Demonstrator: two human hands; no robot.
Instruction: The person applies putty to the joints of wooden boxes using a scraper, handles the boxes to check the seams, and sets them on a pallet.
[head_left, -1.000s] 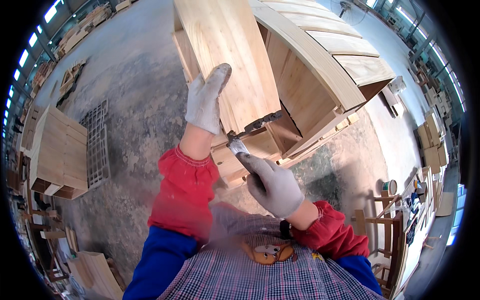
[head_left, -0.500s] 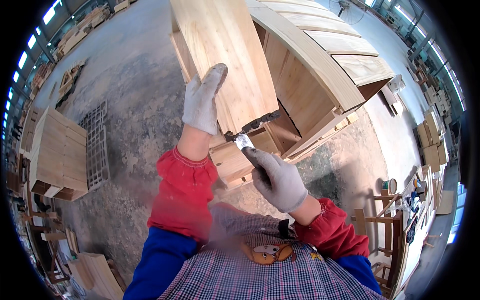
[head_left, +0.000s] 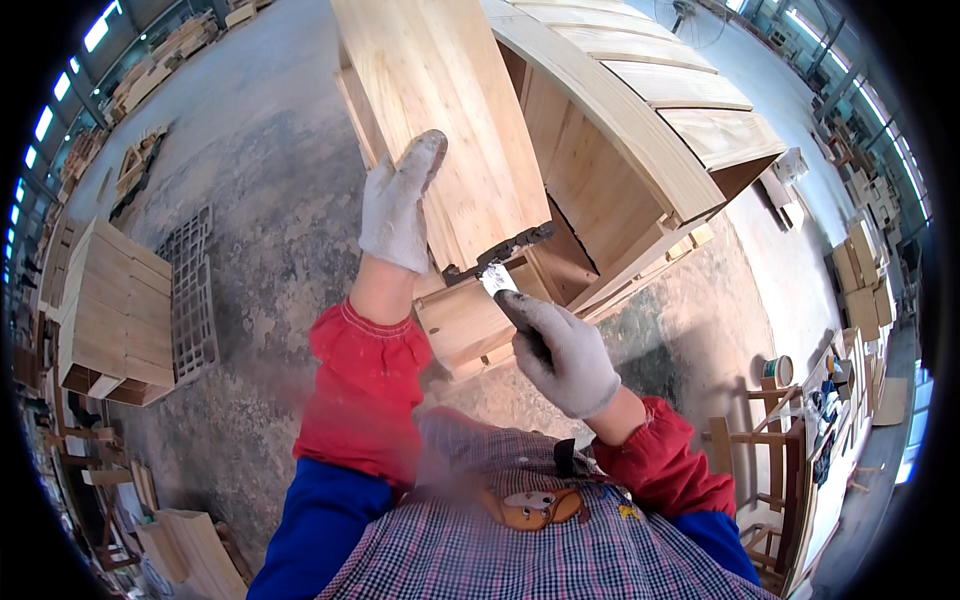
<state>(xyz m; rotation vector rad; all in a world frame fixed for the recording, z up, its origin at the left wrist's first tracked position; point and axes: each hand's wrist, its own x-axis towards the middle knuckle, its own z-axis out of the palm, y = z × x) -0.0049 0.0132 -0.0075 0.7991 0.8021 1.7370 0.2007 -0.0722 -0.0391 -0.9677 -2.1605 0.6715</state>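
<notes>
A pale wooden board [head_left: 455, 120] tilts toward me, with a lumpy strip of dark putty-like paste [head_left: 522, 242] along its near end. My left hand [head_left: 396, 215], in a white glove, is closed on the board's left edge, with its thumb on the face and the other fingers hidden. In my gloved right hand [head_left: 572, 362] is a putty knife [head_left: 497, 281], held by its dark handle. Its silver blade touches the paste near the left part of that end. Beyond the board stands a large open wooden cabinet frame [head_left: 600, 120] with a slatted side.
Below the board lies another wooden piece [head_left: 465, 325]. To the left, a wooden cabinet [head_left: 120, 310] stands beside a grey plastic pallet [head_left: 192, 300] on the worn concrete floor. At right is a workbench [head_left: 825, 440] with a round tub [head_left: 777, 372] near it.
The putty knife and my right hand have shifted slightly right and down, the blade moving right along the paste. The board and my left hand appear a little further left.
</notes>
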